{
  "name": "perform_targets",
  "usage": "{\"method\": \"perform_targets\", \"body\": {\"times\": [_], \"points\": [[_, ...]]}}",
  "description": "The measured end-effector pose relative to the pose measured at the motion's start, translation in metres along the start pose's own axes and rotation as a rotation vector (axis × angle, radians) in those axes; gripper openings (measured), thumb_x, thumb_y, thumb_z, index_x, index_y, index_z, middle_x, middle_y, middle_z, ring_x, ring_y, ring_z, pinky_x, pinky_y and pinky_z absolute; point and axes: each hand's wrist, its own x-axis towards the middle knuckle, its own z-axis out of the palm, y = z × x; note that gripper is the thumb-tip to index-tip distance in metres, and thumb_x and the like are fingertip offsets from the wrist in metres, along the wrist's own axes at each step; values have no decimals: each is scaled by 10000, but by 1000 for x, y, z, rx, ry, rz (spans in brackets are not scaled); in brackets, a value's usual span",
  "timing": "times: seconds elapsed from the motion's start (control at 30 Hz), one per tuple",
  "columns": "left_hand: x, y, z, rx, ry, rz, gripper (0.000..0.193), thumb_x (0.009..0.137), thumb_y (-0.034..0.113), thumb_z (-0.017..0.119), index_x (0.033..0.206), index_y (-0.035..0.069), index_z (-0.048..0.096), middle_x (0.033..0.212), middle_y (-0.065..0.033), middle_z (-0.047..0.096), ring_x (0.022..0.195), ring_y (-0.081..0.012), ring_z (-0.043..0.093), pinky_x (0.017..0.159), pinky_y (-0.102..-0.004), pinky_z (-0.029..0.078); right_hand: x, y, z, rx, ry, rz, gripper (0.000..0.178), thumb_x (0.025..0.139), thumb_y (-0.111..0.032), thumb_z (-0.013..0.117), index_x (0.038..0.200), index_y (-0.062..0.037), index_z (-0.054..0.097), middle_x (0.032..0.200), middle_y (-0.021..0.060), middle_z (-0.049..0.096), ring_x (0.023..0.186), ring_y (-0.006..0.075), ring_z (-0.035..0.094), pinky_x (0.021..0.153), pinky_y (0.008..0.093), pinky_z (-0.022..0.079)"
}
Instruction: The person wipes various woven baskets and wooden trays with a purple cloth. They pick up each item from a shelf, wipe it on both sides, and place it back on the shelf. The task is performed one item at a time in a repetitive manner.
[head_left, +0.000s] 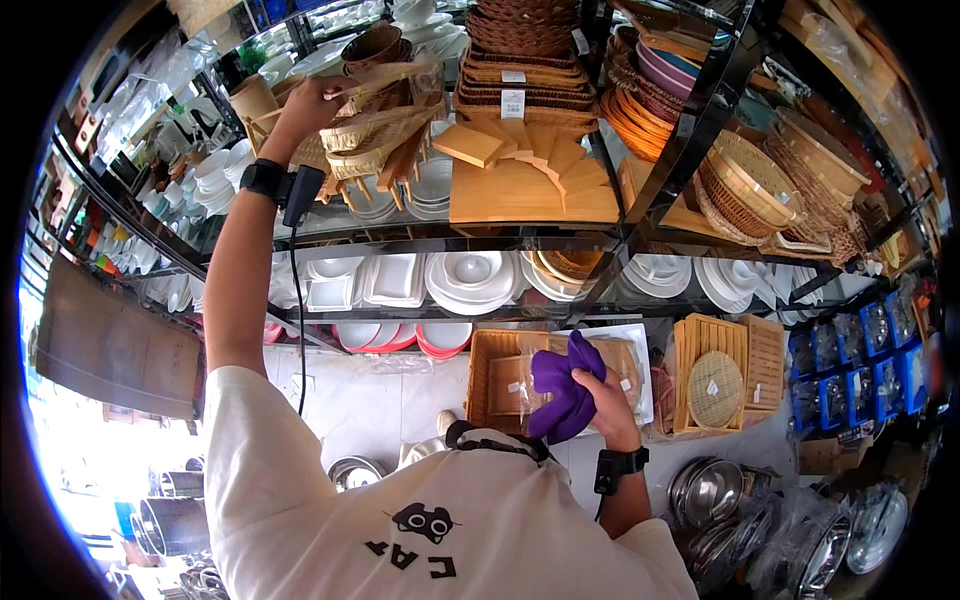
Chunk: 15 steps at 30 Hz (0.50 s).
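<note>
My left hand [314, 105] reaches up to the shelf at the upper left. Its fingers are closed at the edge of a shallow woven basket [372, 132], one of several stacked on a stand with wooden legs; the exact grip is partly hidden. Clear plastic lies over part of these baskets. Lower down, in front of my body, my right hand [602, 400] is wrapped round a bunched purple cloth [562, 385]. The cloth hangs above a brown rectangular basket [480, 375] near the floor.
Beside the basket stand lie a wooden board [520, 200] and stacked woven trays [520, 80]. White plates [470, 280] fill the shelf below. A black shelf post [690, 110] slants at the right. Metal bowls [712, 485] and bamboo trays [715, 375] sit low on the right.
</note>
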Motion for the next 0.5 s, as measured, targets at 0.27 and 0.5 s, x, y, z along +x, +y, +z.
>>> {"method": "perform_targets", "body": {"times": [0.27,0.5], "points": [[-6,-14,27,-84,-171,-98,319,840,205,621,1142,140,701,1009,-186,692,932,-323,673,847,-394,517,-4,-7,4,39,8,9,390,913,-83,615,1286,9,546,1125,37,627,983,132,613,866,284,506],[-17,-18,26,-23,-87,-59,287,872,191,587,1109,69,695,967,-199,690,914,-332,666,841,-392,512,-4,-9,6,22,-1,1,423,914,-76,606,1320,12,522,1143,41,622,989,130,607,864,277,503]]}}
